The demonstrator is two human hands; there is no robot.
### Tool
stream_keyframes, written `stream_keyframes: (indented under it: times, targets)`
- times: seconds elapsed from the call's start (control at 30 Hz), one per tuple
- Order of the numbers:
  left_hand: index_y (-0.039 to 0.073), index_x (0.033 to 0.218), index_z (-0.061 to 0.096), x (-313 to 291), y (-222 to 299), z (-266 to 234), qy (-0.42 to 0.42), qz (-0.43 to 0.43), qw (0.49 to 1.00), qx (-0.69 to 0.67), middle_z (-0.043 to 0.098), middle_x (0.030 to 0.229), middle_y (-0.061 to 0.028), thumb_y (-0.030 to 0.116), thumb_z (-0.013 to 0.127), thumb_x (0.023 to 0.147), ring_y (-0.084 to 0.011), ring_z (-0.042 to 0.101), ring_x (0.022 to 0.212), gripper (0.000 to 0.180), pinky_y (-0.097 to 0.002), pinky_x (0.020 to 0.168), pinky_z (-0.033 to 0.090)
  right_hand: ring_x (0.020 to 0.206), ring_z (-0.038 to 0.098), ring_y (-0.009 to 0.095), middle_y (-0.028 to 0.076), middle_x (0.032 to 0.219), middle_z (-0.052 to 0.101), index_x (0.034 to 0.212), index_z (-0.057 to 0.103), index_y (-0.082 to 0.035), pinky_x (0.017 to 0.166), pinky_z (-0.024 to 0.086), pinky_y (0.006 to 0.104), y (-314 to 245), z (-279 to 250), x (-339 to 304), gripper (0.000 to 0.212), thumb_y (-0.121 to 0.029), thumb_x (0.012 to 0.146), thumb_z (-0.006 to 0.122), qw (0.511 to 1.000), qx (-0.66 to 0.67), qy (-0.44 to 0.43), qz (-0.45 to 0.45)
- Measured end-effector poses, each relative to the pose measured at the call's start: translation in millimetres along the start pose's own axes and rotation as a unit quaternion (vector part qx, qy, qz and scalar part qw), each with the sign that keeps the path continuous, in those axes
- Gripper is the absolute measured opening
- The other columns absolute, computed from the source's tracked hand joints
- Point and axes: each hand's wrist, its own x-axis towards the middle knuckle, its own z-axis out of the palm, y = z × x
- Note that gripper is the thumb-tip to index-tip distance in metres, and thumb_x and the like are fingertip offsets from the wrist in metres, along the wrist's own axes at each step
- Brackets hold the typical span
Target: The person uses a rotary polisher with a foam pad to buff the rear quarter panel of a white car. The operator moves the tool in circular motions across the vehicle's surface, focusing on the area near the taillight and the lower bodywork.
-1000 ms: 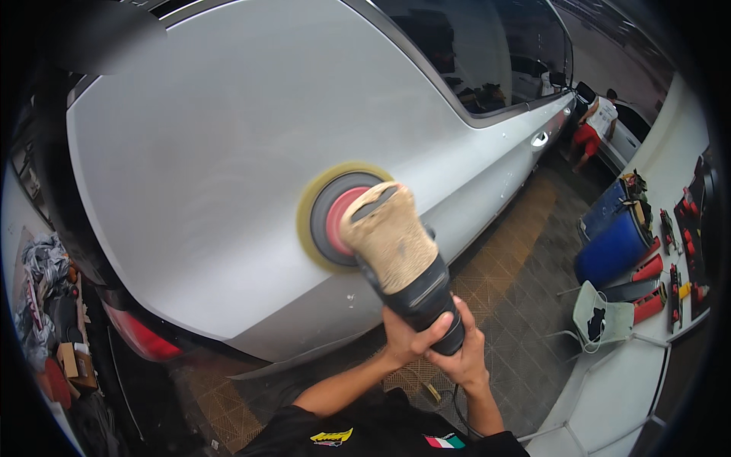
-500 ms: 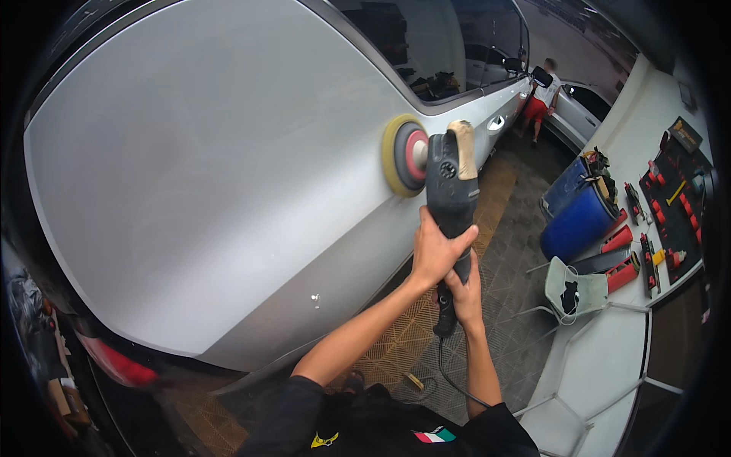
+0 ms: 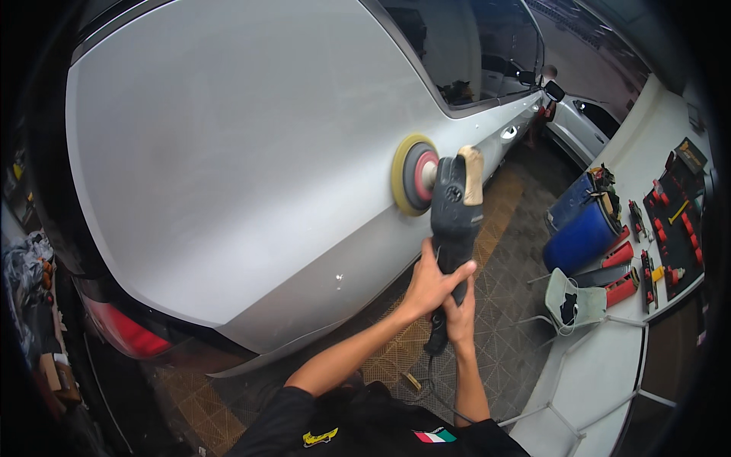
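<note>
**Both hands on a polisher against a silver car's side**

A dark grey polishing machine (image 3: 454, 206) is held upright in front of the person, its round yellow foam pad (image 3: 412, 174) with a red backing disc pressed flat against the silver car panel (image 3: 228, 152), just below the window line. A pale, worn wrap covers the bar at the machine's top end.

The left hand (image 3: 430, 283) is clamped around the machine's lower body, fingers curled over it. The right hand (image 3: 459, 318) sits directly beneath and touching the left one, closed around the tail of the handle, where a dark cable (image 3: 430, 373) leaves and drops toward the floor. The two hands are together, one stacked on the other, both forearms rising from the lower edge out of black sleeves. A small tricolour patch and a yellow emblem show on the black shirt.

The car's red tail lamp (image 3: 126, 331) lies at the lower left. The floor (image 3: 502, 228) under the car is a grid of interlocking tiles, yellowish beside the car and grey farther out.

To the right, near the white wall, a blue barrel (image 3: 582, 232) lies near red cylinders (image 3: 620, 274). Just below them stands a pale green chair (image 3: 575, 301). On the wall hangs a dark board (image 3: 674, 221) carrying red-handled tools and small yellow pieces; what is printed there is too small to tell. A second, light-coloured car (image 3: 582, 126) stands beyond the silver one at the upper right.
</note>
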Motion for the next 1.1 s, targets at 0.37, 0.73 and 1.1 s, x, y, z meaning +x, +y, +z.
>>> stream_keyframes:
  times: [0.37,0.73,1.1]
  targets:
    - [-0.005,0.137,0.033,-169,24,-77,0.082,0.003,0.991,-0.109,0.058,0.122,-0.0188,0.019,0.082,0.080,-0.0252,0.061,0.111,0.079,-0.0387,0.099,0.047,0.110,0.066,0.033,0.022,0.121,0.065,0.151,0.028,-0.004,0.092,0.054,0.0403,-11,56,-131,0.101,-0.029,0.073,0.086,0.988,-0.071,-0.135,-0.001]
    - [-0.008,0.121,0.051,-218,51,-91,0.183,0.050,0.962,-0.198,0.058,0.113,-0.0179,0.041,0.076,0.080,-0.0255,0.062,0.102,0.069,-0.0379,0.088,0.053,0.119,0.061,0.042,0.025,0.143,0.051,0.156,0.021,-0.007,0.098,0.051,0.0421,-15,42,-146,0.108,-0.034,0.074,0.086,0.927,-0.080,-0.364,-0.050]
    - [-0.007,0.128,0.047,-99,7,-45,0.112,0.060,0.979,-0.158,0.061,0.114,-0.0182,0.029,0.077,0.083,-0.0244,0.064,0.104,0.065,-0.0378,0.092,0.052,0.105,0.069,0.038,0.027,0.115,0.067,0.154,0.027,-0.005,0.088,0.056,0.0430,31,7,-68,0.096,-0.054,0.085,0.073,0.974,-0.107,-0.164,-0.114]
